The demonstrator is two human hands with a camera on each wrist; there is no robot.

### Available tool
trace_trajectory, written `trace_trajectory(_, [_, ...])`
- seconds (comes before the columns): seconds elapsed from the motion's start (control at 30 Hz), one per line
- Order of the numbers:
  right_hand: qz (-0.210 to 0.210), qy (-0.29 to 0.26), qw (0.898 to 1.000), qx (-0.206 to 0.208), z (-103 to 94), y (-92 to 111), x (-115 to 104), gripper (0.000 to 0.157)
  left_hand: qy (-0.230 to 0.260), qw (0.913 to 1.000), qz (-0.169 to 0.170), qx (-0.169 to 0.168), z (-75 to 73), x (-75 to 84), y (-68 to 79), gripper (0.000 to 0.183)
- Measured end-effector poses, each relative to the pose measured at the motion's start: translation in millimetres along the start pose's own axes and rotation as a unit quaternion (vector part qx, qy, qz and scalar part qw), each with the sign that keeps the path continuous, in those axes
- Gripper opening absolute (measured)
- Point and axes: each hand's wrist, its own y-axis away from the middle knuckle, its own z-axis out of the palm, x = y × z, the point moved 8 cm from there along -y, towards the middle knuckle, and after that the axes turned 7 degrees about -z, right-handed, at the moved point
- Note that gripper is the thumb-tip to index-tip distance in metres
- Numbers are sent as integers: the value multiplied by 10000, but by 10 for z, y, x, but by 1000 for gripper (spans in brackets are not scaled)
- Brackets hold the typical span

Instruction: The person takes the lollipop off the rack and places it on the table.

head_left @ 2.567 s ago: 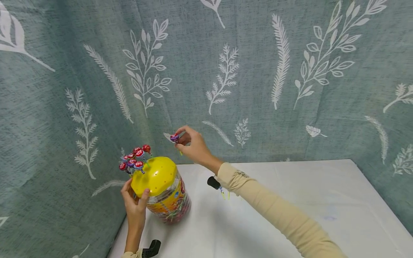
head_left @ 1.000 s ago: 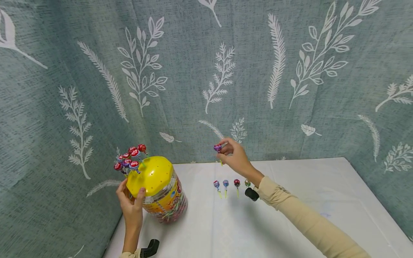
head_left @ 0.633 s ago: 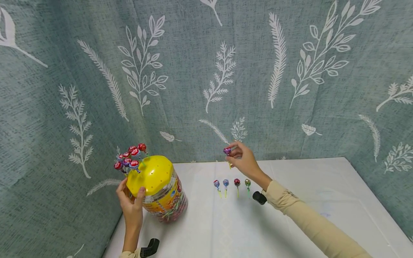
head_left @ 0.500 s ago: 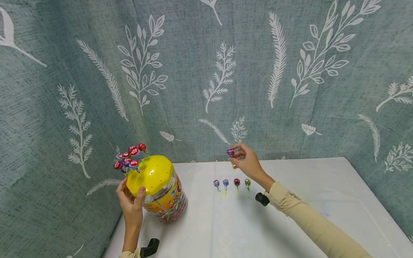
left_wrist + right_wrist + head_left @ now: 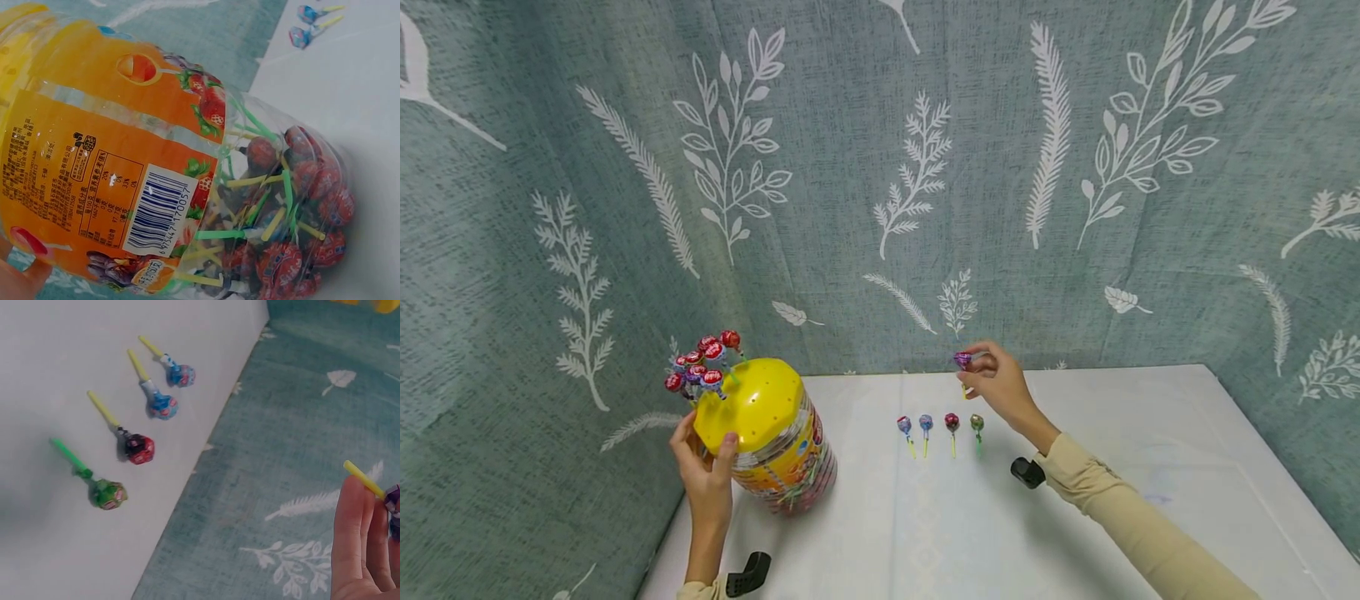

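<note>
Left hand clamped on the lid of a lollipop jar, right hand pinching a purple lollipop.
The left hand (image 5: 706,479) grips the bright yellow plastic lid (image 5: 767,400) at its near-left edge, probably to steady the clear, orange-labelled plastic jar (image 5: 797,475) on the left of the white tabletop (image 5: 880,533); loose red-wrapped lollipops (image 5: 281,262) fill its base. A cluster of red-and-purple wrapped lollipops (image 5: 703,364) stands stick-down in the lid's far-left part. The right hand (image 5: 1000,387) holds the purple-wrapped, yellow-sticked lollipop (image 5: 962,360) raised beyond a spaced row of four wrapped lollipops (image 5: 952,421), heads far, sticks near, perhaps aligned to keep them distinct.
</note>
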Motion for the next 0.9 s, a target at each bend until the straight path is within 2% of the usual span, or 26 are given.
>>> trace_trajectory(0.9, [672,390,9961,419,-270,243,478,37,54,10000,7,3,1,9,-19,64])
